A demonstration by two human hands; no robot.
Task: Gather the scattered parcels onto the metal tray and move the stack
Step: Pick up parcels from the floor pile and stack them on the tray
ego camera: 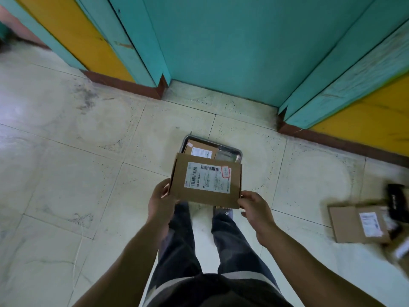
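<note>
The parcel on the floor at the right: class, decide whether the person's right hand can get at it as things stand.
Probably not yet. The right hand grips a corner of the held parcel, and the floor parcel lies well off to the right. Its near side looks uncovered, though.

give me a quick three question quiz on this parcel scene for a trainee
1. True or false: a small parcel already lies in the metal tray.
2. Which hands hold the raised parcel?
3. The floor parcel lies: A on the person's left, B on the person's right, C between the feet.
Key: 1 true. 2 both, left hand and right hand. 3 B.
</note>
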